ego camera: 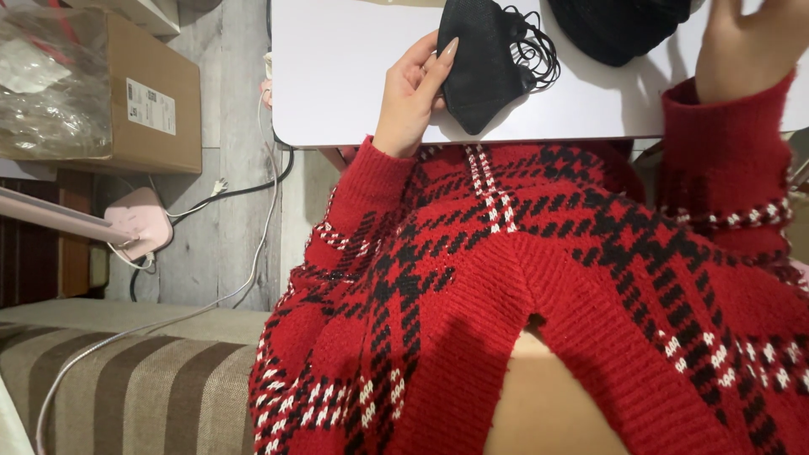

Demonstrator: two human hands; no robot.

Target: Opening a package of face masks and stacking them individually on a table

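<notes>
Cardboard box (126, 93), brown, upper left on the grey plank floor (223, 219); white rectangular label (151, 106) on its facing side; clear crinkled plastic wrap (46, 80) bulging from the open end. Pale pink lamp base (139, 221) just below the box, white and black cables (244, 244) trailing across the planks.

White table (354, 84), smooth, rounded near corner, front edge running just above the lap; bare surface left of the hand, narrow floor gap between table and box.

Black face mask (482, 63), soft folded fabric, pointed lower corner near the table's front edge, thin ear loops (536, 52) coiled on its right side. Second dark fabric item (619, 25) beyond, cut off at the top.

Left hand (413, 93) pinching the mask's left edge, long pale nails, fingers curled narrow around the fabric. Right hand (746, 46) on the table at upper right, mostly out of frame; spread or closed, cannot tell.

Red knit sweater (539, 320), black and white plaid, ribbed cuffs. Striped beige and brown upholstery (126, 379) lower left.
</notes>
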